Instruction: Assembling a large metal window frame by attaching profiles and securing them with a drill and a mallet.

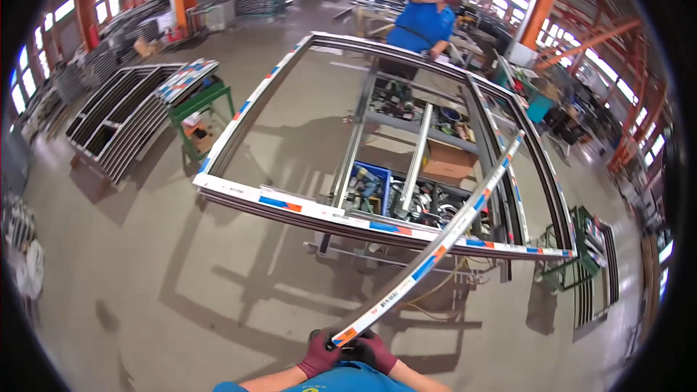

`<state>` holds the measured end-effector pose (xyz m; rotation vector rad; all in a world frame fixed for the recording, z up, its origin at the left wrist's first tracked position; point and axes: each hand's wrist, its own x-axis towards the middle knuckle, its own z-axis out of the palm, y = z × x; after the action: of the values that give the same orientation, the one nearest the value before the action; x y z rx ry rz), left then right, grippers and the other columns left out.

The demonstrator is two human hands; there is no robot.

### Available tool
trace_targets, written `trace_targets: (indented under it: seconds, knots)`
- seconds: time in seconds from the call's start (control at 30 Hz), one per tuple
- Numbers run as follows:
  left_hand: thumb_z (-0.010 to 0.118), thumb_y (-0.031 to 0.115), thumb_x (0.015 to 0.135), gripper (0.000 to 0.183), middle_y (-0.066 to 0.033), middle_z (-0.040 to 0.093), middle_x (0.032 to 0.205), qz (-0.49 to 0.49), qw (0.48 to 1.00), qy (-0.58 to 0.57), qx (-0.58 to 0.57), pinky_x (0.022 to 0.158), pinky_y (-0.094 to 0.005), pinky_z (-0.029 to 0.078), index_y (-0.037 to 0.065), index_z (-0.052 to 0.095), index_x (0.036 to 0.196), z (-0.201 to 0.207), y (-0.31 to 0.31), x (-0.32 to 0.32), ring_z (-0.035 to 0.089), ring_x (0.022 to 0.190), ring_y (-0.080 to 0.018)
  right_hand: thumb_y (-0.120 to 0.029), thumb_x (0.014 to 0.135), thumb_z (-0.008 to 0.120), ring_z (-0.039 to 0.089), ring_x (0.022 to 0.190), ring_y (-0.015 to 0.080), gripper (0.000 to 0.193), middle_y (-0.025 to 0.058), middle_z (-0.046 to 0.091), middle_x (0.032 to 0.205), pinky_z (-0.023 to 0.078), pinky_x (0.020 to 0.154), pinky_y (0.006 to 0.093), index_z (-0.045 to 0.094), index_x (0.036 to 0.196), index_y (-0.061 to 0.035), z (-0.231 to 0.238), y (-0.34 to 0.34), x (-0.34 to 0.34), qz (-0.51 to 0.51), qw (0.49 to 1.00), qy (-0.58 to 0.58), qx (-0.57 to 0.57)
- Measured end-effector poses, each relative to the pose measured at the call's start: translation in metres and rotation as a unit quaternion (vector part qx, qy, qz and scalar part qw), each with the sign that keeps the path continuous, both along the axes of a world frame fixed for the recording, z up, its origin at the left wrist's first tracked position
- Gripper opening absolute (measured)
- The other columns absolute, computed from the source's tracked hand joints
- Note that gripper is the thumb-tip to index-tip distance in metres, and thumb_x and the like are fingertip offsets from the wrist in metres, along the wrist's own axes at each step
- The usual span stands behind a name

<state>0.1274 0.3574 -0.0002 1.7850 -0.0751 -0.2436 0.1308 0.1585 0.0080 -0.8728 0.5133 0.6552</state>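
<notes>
A long, narrow frame profile with white, blue and orange printed film slants from my body up across a large rectangular frame. Its near end is at my chest. My left hand, in a dark red and black glove, is closed at that end. Close beside it, my right hand, gloved alike, has its fingers curled round the profile from the right. The dark patch between the gloves is too small to make out. The large frame lies flat on a work stand, its sides covered in the same film.
Under the frame, the stand holds a blue bin, a cardboard box and tools. A co-worker in a blue shirt stands at the far side. Stacked frames and a green stand are at left, another green stand at right.
</notes>
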Motion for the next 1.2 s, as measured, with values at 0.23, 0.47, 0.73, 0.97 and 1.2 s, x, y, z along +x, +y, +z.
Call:
trace_targets:
  seconds: [0.23, 0.47, 0.73, 0.97, 1.2]
  knots:
    - [0.077, 0.02, 0.082, 0.044, -0.0204, 0.074, 0.103, -0.015, 0.997, -0.038, 0.065, 0.08, -0.0476, 0.059, 0.009, 0.062, 0.122, 0.0, 0.001, 0.007, 0.072, 0.099, -0.0434, -0.03, 0.097, 0.076, 0.07, 0.088, 0.0202, 0.033, 0.0076, 0.071, 0.099, 0.058, 0.076, 0.0356, 0.067, 0.113, -0.0033, 0.039, 0.003, 0.0, -0.005, 0.999, -0.028, -0.043]
    - [0.076, 0.012, 0.081, 0.046, -0.0174, 0.074, 0.103, -0.015, 0.946, -0.222, 0.234, 0.077, -0.0444, 0.058, 0.009, 0.065, 0.125, 0.004, 0.033, 0.001, 0.073, 0.091, -0.0379, -0.033, 0.095, 0.076, 0.069, 0.092, 0.0177, 0.032, 0.0039, 0.072, 0.099, 0.055, 0.077, 0.0326, 0.073, 0.114, -0.0069, -0.007, 0.011, 0.002, 0.0, 0.997, -0.019, -0.074]
    - [0.071, 0.032, 0.093, 0.021, -0.0208, 0.073, 0.093, -0.016, 0.905, -0.22, 0.363, 0.085, -0.0474, 0.055, 0.013, 0.078, 0.097, -0.027, 0.104, 0.054, 0.071, 0.09, -0.0372, -0.03, 0.099, 0.068, 0.06, 0.064, 0.0123, 0.022, 0.0026, 0.065, 0.081, 0.049, 0.056, 0.0263, 0.067, 0.106, -0.0085, -0.003, 0.041, -0.007, -0.07, 0.997, -0.015, 0.011]
    - [0.087, 0.011, 0.077, 0.037, -0.0136, 0.076, 0.096, -0.229, 0.958, 0.171, 0.006, 0.074, -0.0409, 0.058, 0.0, 0.071, 0.108, -0.065, 0.057, 0.14, 0.071, 0.084, -0.0233, -0.022, 0.089, 0.065, 0.058, 0.055, 0.0151, 0.021, 0.0062, 0.065, 0.068, 0.047, 0.048, 0.0325, 0.073, 0.08, -0.0053, -0.016, 0.056, 0.004, -0.093, 0.98, -0.101, -0.143]
    - [0.083, 0.018, 0.083, 0.037, -0.0117, 0.075, 0.096, -0.581, 0.801, 0.009, 0.143, 0.066, -0.0335, 0.054, -0.005, 0.07, 0.108, -0.142, -0.006, 0.222, 0.067, 0.08, -0.0184, -0.009, 0.083, 0.066, 0.062, 0.05, 0.0236, 0.007, 0.011, 0.067, 0.066, 0.046, 0.042, 0.0389, 0.068, 0.08, -0.0036, -0.044, 0.062, 0.02, -0.174, 0.97, -0.047, -0.163]
